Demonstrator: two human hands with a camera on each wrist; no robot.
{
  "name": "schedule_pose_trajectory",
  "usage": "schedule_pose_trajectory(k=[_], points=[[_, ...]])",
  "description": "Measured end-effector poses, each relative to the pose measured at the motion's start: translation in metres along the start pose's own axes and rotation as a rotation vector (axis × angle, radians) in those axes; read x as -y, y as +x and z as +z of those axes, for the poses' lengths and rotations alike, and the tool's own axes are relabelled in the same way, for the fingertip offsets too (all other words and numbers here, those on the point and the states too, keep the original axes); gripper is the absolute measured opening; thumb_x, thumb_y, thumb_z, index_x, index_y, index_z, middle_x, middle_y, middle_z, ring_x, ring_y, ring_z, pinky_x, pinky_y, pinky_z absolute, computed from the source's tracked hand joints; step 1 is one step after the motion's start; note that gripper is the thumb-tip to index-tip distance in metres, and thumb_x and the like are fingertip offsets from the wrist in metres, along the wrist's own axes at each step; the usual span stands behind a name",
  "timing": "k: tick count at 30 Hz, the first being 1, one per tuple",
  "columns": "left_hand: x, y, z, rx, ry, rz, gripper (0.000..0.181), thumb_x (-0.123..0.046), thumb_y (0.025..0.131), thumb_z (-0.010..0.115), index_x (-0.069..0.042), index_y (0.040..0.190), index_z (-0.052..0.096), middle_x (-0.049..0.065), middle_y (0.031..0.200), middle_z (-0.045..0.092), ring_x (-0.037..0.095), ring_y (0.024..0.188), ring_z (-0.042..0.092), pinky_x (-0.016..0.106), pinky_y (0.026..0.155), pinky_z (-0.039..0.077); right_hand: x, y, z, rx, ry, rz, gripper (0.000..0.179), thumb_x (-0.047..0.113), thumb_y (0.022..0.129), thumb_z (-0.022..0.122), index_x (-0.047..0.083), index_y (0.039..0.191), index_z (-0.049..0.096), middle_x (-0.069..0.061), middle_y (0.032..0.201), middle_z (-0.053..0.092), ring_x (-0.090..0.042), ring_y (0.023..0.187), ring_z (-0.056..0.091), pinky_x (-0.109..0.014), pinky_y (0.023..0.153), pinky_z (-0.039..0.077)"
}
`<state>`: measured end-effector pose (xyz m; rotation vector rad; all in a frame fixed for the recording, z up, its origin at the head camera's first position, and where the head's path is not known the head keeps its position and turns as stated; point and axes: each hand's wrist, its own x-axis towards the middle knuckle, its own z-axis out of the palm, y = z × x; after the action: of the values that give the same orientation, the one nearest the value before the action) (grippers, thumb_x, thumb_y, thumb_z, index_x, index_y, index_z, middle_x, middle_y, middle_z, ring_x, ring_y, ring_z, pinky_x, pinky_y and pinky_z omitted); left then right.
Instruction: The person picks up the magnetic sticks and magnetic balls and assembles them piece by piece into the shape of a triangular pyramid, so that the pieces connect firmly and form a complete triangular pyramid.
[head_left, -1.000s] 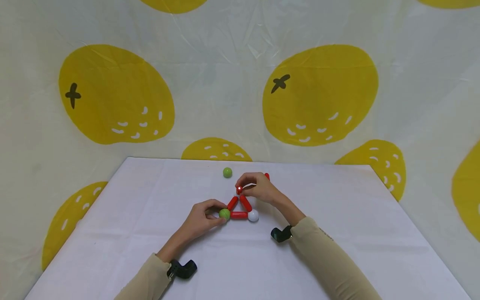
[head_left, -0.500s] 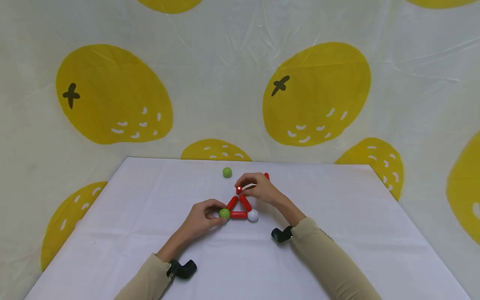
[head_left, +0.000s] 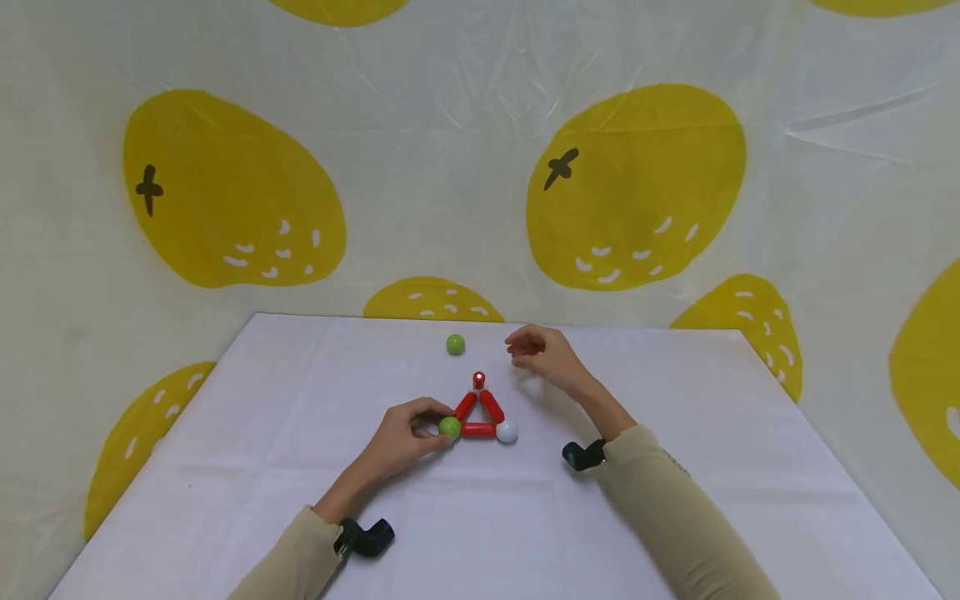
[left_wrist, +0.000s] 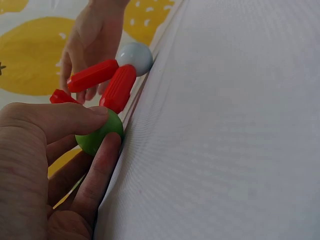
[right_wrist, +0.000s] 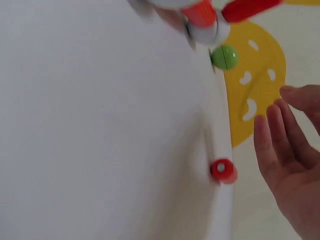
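Observation:
In the head view, three red magnetic-looking rods (head_left: 478, 430) form a triangle on the table. My left hand (head_left: 401, 433) pinches the green ball (head_left: 449, 428) at its left front corner, thumb and fingers on either side. A white ball (head_left: 507, 431) makes the right front corner. From another white ball (right_wrist: 205, 32) at the back corner, a red rod (head_left: 478, 381) sticks up. My right hand (head_left: 547, 357) is beyond the triangle to the right, fingers loosely bent and holding nothing. Close to it lies a separate red rod (right_wrist: 222, 171), mostly hidden by the fingers in the head view.
A loose green ball (head_left: 455, 344) rests near the table's back edge, left of my right hand. White cloth covers the table (head_left: 660, 392). A curtain (head_left: 435, 183) printed with yellow fruit hangs right behind it.
My right hand has let go of the upright red rod and moved back and to the right, toward the separate rod. The upright rod stays standing. My left hand keeps its pinch on the green ball.

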<state>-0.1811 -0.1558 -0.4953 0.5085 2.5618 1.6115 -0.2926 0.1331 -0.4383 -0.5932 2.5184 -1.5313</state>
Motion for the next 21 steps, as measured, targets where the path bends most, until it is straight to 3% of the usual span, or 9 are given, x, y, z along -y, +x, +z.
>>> schedule_pose_trajectory(k=[4, 9, 16, 21], points=[[0.002, 0.001, 0.0, 0.004, 0.0, 0.006, 0.033, -0.015, 0.087, 0.082, -0.018, 0.119, 0.074, 0.0, 0.115, 0.074, 0.018, 0.106, 0.067, 0.019, 0.078, 0.058, -0.006, 0.003, -0.015, -0.071, -0.07, 0.083, 0.032, 0.005, 0.096, 0.067, -0.003, 0.126, 0.067, -0.027, 0.124, 0.068, -0.034, 0.108, 0.068, -0.032, 0.089, 0.059], [0.003, 0.002, 0.0, 0.007, -0.007, 0.011, 0.033, -0.014, 0.087, 0.082, -0.017, 0.119, 0.074, 0.0, 0.115, 0.074, 0.018, 0.105, 0.066, 0.02, 0.078, 0.058, -0.011, 0.007, -0.025, -0.07, -0.186, 0.198, 0.036, 0.012, 0.097, 0.066, 0.002, 0.131, 0.065, -0.022, 0.13, 0.066, -0.034, 0.116, 0.063, -0.047, 0.1, 0.055], [0.003, 0.002, 0.0, 0.005, -0.013, 0.012, 0.033, -0.016, 0.087, 0.083, -0.02, 0.119, 0.074, 0.0, 0.116, 0.073, 0.018, 0.106, 0.066, 0.019, 0.079, 0.058, -0.023, 0.016, -0.029, 0.015, -0.189, 0.37, 0.041, 0.017, 0.098, 0.069, 0.005, 0.136, 0.063, -0.02, 0.125, 0.066, -0.027, 0.096, 0.069, -0.034, 0.09, 0.06], [0.004, 0.002, 0.0, 0.007, -0.01, 0.016, 0.032, -0.018, 0.087, 0.083, -0.02, 0.118, 0.074, 0.0, 0.116, 0.073, 0.019, 0.106, 0.065, 0.019, 0.078, 0.057, -0.029, 0.018, -0.03, 0.056, -0.126, 0.392, 0.043, 0.011, 0.098, 0.067, 0.0, 0.138, 0.06, -0.023, 0.122, 0.066, -0.024, 0.093, 0.069, -0.03, 0.086, 0.061]])
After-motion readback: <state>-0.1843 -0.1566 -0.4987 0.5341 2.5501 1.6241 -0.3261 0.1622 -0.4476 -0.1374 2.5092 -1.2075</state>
